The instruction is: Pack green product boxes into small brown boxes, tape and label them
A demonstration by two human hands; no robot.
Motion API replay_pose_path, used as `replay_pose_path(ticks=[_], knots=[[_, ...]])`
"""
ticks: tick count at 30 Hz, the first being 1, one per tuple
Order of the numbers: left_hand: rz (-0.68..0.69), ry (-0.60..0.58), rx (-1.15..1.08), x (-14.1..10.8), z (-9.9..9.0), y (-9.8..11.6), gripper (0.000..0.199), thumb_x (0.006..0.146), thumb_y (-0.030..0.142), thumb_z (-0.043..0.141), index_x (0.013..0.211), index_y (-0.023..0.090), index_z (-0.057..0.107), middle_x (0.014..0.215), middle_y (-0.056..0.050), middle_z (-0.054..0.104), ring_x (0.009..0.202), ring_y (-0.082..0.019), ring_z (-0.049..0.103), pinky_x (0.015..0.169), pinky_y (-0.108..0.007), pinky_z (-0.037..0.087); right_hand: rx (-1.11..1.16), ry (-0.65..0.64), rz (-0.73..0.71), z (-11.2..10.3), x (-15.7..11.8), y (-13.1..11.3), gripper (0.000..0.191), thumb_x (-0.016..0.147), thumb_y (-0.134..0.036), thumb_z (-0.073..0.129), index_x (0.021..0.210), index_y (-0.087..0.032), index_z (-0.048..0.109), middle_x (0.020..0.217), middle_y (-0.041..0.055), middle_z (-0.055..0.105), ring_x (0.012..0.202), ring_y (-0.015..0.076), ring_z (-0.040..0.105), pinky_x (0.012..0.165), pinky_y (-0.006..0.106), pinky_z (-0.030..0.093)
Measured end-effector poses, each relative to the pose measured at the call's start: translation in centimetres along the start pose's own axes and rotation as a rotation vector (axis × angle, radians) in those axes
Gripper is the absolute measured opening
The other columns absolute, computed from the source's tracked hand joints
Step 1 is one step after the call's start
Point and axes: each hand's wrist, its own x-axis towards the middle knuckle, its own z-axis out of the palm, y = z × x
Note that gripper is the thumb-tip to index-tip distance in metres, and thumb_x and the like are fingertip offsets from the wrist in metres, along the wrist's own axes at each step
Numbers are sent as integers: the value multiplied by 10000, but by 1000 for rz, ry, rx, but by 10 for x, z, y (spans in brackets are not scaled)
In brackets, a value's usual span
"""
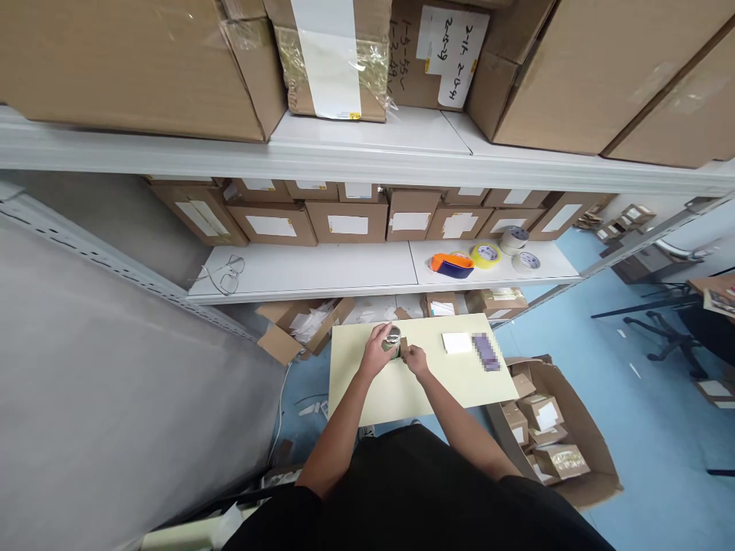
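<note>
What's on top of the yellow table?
On the table are a flat white thing and a blurred purplish thing. The left hand grips a silver-topped container; the right hand holds a brown piece. Whatever these cover is hidden.

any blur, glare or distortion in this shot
All in the head view: the purple item is pixelated; clear tape on an upper box glints; shelf uprights splay outward, suggesting wide-lens stretch; the container at the left hand shows little detail.
</note>
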Motion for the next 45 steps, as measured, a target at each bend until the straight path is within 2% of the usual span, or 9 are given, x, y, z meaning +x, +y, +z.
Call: replay_pose_path(ticks=[6,9,14,18,24,30,36,40,45], knots=[[-64,-180,188,-16,17,-32,519,863,259,698,1380,247,660,1522,-121,578,1593,-345,238,1271,-556,252,142,-18,72,7,-5,0,272,822,-466,657,725,-212,647,711,48,725,716,218,732,630,285,541],[-89,-134,184,-27,19,-50,480,904,351,664,1371,240,670,1610,-114,493,1618,-352,148,1273,-569,228,146,-7,70,5,-5,2,214,821,-406,655,743,-207,655,747,60,738,754,228,739,652,293,559],[-495,210,-14,-31,11,-82,499,1011,469,478,1427,224,607,1494,-147,604,1428,-289,528,1190,-492,394,106,-6,-32,8,-12,5,275,852,-314,633,1103,-241,718,968,23,777,918,211,731,834,331,584],[-598,28,-185,-27,12,-96,619,896,502,687,1440,221,593,1383,-157,688,1213,-290,694,1081,-467,496,-172,-98,-293,12,-23,6,585,852,-199,644,1428,-292,608,1420,73,654,1200,249,668,1040,409,525],[-538,-17,-175,-26,26,-96,664,866,504,731,1456,244,573,1388,-142,690,1333,-302,624,1122,-479,461,-505,-149,-303,2,-38,12,876,828,-112,678,1615,-372,395,1739,85,255,1473,367,444,1106,483,469],[-513,-8,-180,-30,28,-91,641,879,470,724,1454,239,561,1410,-150,673,1324,-299,625,1141,-496,442,-222,-145,-301,-4,-38,20,962,812,-216,720,1659,-340,282,1710,100,323,1434,321,501,1112,490,476],[-519,-43,-196,-31,27,-90,661,914,495,671,1508,241,532,1475,-143,631,1276,-286,653,1132,-459,450,290,-225,-113,2,-31,18,823,770,-496,795,1532,-348,521,1533,96,579,1239,286,645,982,473,551],[-518,-53,-211,-29,24,-92,679,895,519,673,1503,239,555,1445,-132,660,1252,-288,662,1127,-463,451,360,-204,-76,10,-28,11,654,798,-676,727,1352,-331,680,1454,70,641,1219,259,642,967,439,549],[-539,-14,-199,-21,2,-101,636,888,466,678,1469,218,603,1370,-122,710,1266,-309,653,1125,-483,453,397,-87,-83,42,-6,-15,771,632,-823,729,1068,-188,739,1104,93,744,992,232,670,895,386,553]])
